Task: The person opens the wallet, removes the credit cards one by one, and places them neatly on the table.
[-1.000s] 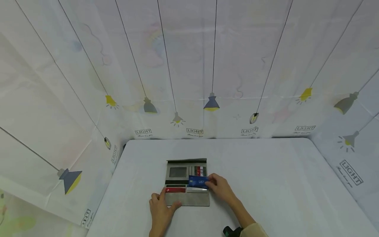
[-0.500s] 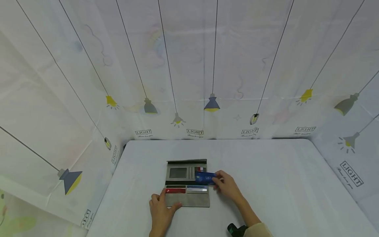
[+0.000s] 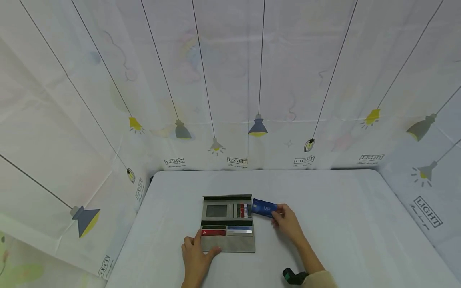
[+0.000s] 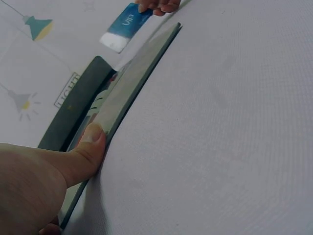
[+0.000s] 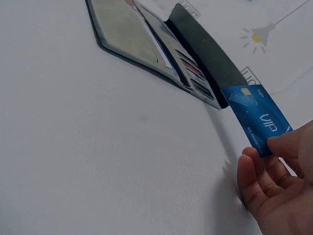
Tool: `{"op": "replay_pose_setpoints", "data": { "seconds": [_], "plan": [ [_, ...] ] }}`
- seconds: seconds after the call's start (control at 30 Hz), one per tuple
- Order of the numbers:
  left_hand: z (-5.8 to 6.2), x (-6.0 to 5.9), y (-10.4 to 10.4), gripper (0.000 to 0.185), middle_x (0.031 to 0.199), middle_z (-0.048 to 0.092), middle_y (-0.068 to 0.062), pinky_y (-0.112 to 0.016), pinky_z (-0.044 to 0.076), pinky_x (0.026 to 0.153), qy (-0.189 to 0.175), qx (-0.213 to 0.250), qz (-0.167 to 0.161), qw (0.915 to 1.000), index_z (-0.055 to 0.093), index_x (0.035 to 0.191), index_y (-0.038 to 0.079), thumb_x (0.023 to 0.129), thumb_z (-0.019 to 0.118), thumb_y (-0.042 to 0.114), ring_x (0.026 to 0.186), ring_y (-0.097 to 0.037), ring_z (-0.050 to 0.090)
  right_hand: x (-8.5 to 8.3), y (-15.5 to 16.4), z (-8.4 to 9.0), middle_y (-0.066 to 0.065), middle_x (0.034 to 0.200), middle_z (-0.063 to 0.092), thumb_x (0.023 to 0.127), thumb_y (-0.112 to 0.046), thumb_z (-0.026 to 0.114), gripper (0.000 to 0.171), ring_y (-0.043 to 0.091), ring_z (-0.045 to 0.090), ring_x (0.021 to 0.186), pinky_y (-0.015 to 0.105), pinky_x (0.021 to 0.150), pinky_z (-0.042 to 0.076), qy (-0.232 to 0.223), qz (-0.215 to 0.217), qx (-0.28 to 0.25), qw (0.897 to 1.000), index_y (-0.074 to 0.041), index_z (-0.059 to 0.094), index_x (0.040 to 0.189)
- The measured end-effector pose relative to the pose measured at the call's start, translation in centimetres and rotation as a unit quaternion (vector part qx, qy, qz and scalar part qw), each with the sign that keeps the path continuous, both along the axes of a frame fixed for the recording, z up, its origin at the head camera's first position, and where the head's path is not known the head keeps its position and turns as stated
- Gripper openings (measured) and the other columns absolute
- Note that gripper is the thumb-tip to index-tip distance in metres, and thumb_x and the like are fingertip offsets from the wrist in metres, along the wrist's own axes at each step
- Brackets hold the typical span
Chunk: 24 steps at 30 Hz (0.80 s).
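Note:
A grey wallet [image 3: 227, 224] lies unfolded on the white table [image 3: 331, 224], with cards tucked in its slots. My left hand [image 3: 194, 256] presses the wallet's near left corner, thumb on top [image 4: 90, 142]. My right hand [image 3: 286, 222] pinches a blue VIP card [image 3: 264, 208] just off the wallet's far right corner, a little above the table. In the right wrist view the blue card [image 5: 259, 120] sits between thumb and fingers, its far end close to the wallet [image 5: 156, 46]. The left wrist view shows the card [image 4: 124, 24] beyond the wallet edge [image 4: 132, 88].
White cloth printed with hanging lamps walls in the table at the back [image 3: 252, 100] and both sides. A red card [image 3: 214, 231] and a blue-and-white card [image 3: 239, 230] show in the wallet's near slots. A dark wrist device [image 3: 293, 277] sits on my right forearm.
My right hand has carried the blue card from over the wallet's near right slots up and to the right, off the wallet's edge. The left hand stays put.

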<state>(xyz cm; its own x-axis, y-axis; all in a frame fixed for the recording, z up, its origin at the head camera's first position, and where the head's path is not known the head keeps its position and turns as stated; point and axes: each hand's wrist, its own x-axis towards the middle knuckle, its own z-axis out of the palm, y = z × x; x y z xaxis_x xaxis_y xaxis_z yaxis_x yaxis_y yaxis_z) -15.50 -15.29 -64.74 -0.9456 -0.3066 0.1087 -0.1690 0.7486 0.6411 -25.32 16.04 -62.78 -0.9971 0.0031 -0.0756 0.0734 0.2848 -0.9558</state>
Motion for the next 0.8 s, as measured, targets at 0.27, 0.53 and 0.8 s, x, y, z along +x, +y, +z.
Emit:
{"op": "replay_pose_setpoints", "data": {
  "seconds": [0.27, 0.53, 0.8],
  "plan": [
    [0.4, 0.2, 0.1, 0.097, 0.095, 0.035, -0.007, -0.032, 0.026, 0.073, -0.005, 0.007, 0.002, 1.0, 0.053, 0.142, 0.0, 0.064, 0.09, 0.046, 0.087, -0.022, 0.029, -1.2, 0.6, -0.5, 0.024, 0.1, 0.063, 0.1, -0.003, 0.055, 0.03, 0.016, 0.067, 0.072, 0.027, 0.065, 0.058, -0.018, -0.048, -0.038, 0.998, 0.013, 0.05, 0.125],
    [0.2, 0.1, 0.1, 0.097, 0.096, 0.032, -0.006, -0.031, 0.025, 0.072, -0.009, 0.007, 0.005, 0.9999, 0.053, 0.142, 0.001, 0.065, 0.089, 0.046, 0.087, -0.021, 0.028, -3.2, 0.8, -1.2, 0.024, 0.098, 0.07, 0.104, -0.013, 0.052, 0.033, 0.018, 0.072, 0.075, 0.026, 0.072, 0.058, -0.019, -0.067, -0.026, 0.997, 0.01, 0.051, 0.126],
    [0.3, 0.0, 0.1, 0.097, 0.099, 0.037, -0.008, -0.032, 0.03, 0.074, -0.022, 0.018, 0.01, 0.9995, 0.053, 0.142, 0.002, 0.063, 0.092, 0.042, 0.091, -0.022, 0.032, -5.1, 0.6, -1.2, 0.026, 0.097, 0.07, 0.104, -0.014, 0.052, 0.032, 0.02, 0.073, 0.073, 0.026, 0.069, 0.058, 0.0, -0.075, -0.021, 0.997, 0.01, 0.053, 0.126]
  ]
}}
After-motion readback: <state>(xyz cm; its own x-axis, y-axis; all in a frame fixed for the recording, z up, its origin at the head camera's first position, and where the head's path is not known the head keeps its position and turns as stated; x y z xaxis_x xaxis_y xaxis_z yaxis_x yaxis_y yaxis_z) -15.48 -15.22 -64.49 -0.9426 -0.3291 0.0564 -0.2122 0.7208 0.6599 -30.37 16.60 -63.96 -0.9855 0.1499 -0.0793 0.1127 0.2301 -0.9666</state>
